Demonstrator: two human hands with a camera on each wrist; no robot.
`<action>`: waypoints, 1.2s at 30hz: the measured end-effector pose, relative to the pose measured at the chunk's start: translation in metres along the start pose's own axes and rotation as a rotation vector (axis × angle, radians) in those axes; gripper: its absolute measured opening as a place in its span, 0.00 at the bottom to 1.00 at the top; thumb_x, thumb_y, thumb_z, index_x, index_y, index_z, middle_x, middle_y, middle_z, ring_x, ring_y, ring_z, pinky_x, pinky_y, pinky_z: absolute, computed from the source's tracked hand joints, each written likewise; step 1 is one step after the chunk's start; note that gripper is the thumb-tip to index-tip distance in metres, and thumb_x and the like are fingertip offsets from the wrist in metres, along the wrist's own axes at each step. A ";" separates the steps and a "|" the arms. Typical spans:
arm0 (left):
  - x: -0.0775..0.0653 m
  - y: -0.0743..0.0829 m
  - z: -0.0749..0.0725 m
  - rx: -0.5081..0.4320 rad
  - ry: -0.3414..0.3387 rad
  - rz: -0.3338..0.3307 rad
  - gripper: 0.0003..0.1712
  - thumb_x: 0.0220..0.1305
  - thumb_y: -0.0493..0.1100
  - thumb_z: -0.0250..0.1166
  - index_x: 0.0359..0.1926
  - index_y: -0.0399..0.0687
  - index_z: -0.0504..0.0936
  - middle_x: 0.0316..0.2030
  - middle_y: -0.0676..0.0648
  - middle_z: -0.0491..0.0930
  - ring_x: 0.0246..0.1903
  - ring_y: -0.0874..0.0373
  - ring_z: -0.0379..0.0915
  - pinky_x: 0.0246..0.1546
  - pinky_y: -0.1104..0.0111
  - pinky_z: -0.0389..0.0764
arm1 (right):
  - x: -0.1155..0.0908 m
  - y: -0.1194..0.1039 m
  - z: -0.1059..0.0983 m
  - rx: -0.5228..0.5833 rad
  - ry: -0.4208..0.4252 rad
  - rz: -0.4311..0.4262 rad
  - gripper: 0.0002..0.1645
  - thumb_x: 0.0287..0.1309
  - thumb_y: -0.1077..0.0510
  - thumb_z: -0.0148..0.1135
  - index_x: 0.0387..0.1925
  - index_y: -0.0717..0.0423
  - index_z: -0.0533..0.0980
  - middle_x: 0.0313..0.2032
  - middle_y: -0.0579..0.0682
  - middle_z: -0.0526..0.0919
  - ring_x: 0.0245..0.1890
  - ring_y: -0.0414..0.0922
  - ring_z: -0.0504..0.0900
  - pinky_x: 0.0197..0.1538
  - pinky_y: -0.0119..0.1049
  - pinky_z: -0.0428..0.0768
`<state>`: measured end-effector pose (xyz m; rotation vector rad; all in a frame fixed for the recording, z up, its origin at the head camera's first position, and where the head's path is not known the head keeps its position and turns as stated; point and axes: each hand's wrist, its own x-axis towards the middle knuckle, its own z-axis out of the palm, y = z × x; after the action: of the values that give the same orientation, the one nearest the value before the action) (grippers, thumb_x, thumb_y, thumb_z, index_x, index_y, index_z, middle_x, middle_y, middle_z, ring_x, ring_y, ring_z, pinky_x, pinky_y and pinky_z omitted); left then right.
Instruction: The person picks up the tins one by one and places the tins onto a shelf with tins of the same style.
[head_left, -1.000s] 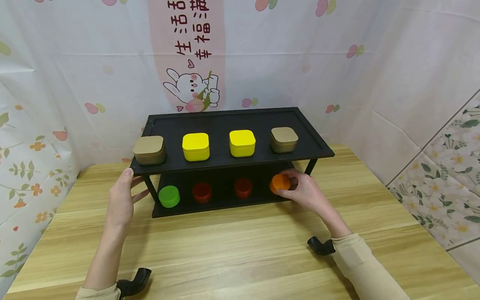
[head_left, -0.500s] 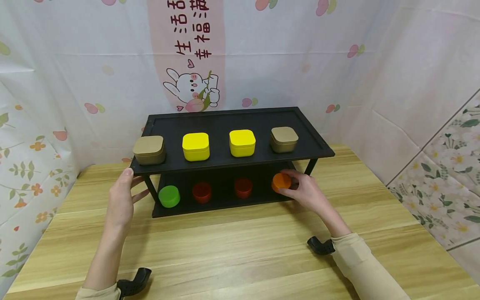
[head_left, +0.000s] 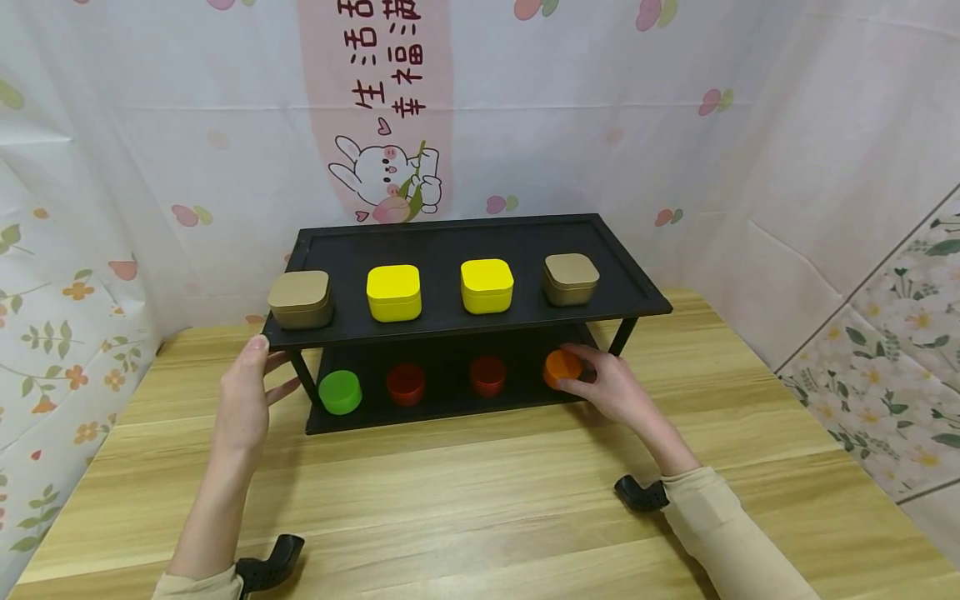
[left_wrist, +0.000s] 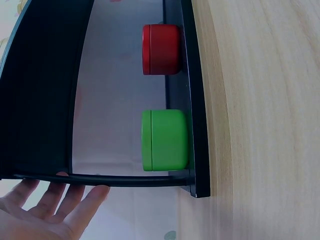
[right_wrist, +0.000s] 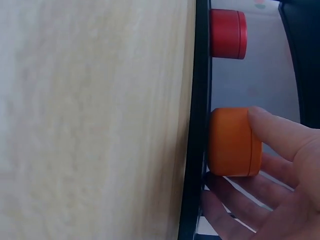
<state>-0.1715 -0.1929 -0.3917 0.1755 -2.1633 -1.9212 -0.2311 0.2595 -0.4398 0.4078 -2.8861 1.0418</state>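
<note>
A black two-tier shelf stands on the table. On its lower tier, my right hand holds an orange round lidded tin at the right end. The right wrist view shows my thumb on the orange tin's lid edge and the other fingers around its far side. Two red tins and a green tin sit in a row to its left. My left hand touches the shelf's left side near the front corner; in the left wrist view its fingertips rest straight against the side.
Two yellow square boxes and two tan square boxes stand on the upper tier. Behind the shelf hangs a printed cloth. The wooden table extends in front. Black devices are worn at both wrists.
The orange tin has shifted slightly to the right with my right hand and now sits close to the shelf's right end. My left hand stays at the shelf's left side.
</note>
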 end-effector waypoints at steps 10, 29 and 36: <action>0.000 0.001 0.001 -0.014 0.010 -0.008 0.26 0.81 0.61 0.40 0.62 0.57 0.78 0.58 0.64 0.70 0.56 0.67 0.70 0.43 0.83 0.84 | 0.001 0.002 0.000 -0.036 -0.003 0.003 0.35 0.65 0.51 0.71 0.68 0.60 0.73 0.62 0.65 0.81 0.52 0.59 0.86 0.52 0.52 0.87; 0.000 0.000 -0.003 -0.003 0.011 -0.017 0.26 0.81 0.61 0.40 0.62 0.58 0.78 0.58 0.64 0.70 0.56 0.67 0.70 0.42 0.83 0.84 | 0.005 0.003 0.004 -0.035 -0.036 -0.005 0.35 0.68 0.50 0.67 0.70 0.60 0.71 0.63 0.64 0.80 0.58 0.61 0.82 0.58 0.57 0.82; 0.001 0.000 -0.001 0.015 -0.004 0.007 0.26 0.82 0.61 0.39 0.61 0.59 0.78 0.56 0.65 0.71 0.56 0.67 0.71 0.43 0.83 0.83 | 0.006 0.003 0.002 -0.021 -0.038 -0.002 0.34 0.68 0.50 0.67 0.70 0.60 0.71 0.63 0.64 0.80 0.62 0.62 0.80 0.63 0.59 0.80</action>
<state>-0.1720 -0.1936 -0.3915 0.1667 -2.1784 -1.9041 -0.2372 0.2594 -0.4424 0.4339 -2.9262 1.0130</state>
